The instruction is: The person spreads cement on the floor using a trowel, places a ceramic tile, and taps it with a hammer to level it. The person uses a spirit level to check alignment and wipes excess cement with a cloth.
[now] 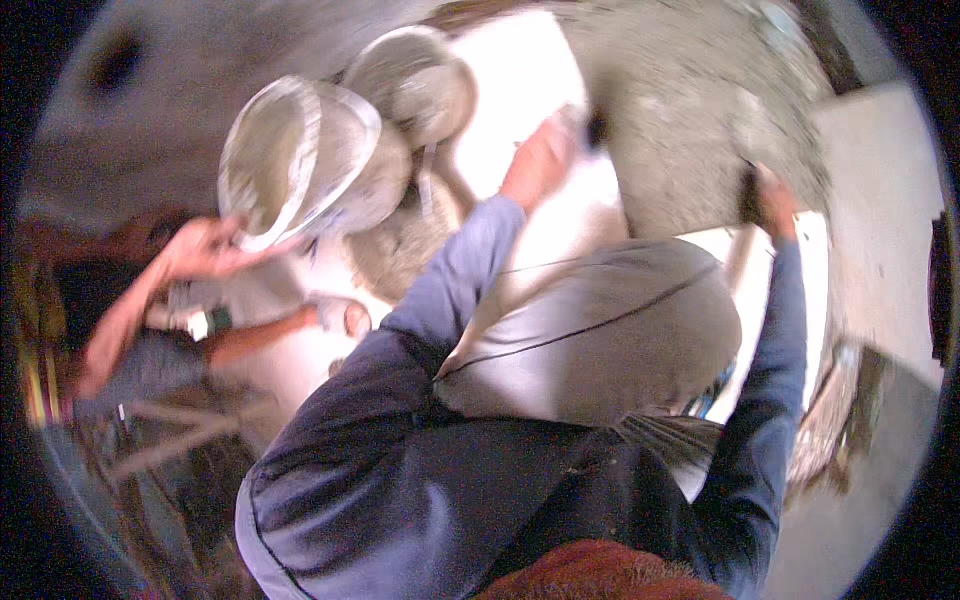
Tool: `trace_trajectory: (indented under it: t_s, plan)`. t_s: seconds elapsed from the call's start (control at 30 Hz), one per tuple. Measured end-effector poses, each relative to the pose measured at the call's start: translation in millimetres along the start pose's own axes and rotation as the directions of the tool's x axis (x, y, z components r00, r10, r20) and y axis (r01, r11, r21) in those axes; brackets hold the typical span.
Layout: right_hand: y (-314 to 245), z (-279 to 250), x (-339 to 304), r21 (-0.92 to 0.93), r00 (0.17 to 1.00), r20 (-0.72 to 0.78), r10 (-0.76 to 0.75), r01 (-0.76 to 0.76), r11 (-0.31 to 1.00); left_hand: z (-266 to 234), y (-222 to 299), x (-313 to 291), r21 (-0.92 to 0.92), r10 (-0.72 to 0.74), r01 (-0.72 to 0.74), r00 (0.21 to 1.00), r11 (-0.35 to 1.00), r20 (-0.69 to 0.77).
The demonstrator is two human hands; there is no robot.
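Note:
My left hand (545, 160) is stretched forward over the edge of a bright white slab (520, 75). Motion smears its fingers, so whether they hold anything is unclear; a dark blur lies just beyond them. At the right, my right hand (775, 205) is closed on a dark handle-like object (749, 192), whose kind is blurred. That hand is at the near right edge of a rough grey mortar-like layer (690, 130), which spreads ahead of both hands. My bent knee in pale trousers (620, 320) is between my arms.
At the left, another person's hand (205, 248) grips the rim of a tilted whitish bucket (365, 185). A second bucket (440, 100) stands behind it. That person's other hand (345, 318) is lower down. A pale slab (885, 190) lies at the far right, above a torn brownish-white bundle (830, 410).

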State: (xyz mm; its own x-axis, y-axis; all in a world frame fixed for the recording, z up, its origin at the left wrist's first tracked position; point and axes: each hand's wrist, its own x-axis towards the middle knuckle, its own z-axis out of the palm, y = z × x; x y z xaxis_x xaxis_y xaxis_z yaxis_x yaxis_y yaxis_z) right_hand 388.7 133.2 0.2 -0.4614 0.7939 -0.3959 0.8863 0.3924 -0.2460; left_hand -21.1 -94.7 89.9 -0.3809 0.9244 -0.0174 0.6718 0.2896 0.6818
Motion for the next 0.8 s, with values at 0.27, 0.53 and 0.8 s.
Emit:
trace_trajectory:
  t_s: [0.27,0.53,0.8]
  plan:
    - [89.8,-145.2,-101.7,0.186,0.912,0.125,0.392,-0.409,0.893,-227.6,88.1,-178.4,0.778,0.684,-0.190,0.627,0.599,-0.373]
    - [65.7,-114.5,-171.7,0.318,0.950,0.055,0.309,-0.310,0.896,-268.1,76.8,-116.6,0.965,0.646,0.017,0.740,0.260,-0.187]
    - [90.3,-113.7,-242.4,0.357,0.937,-0.116,0.330,-0.271,0.894,-257.5,135.8,-68.5,0.860,0.787,-0.336,0.606,0.384,-0.115]
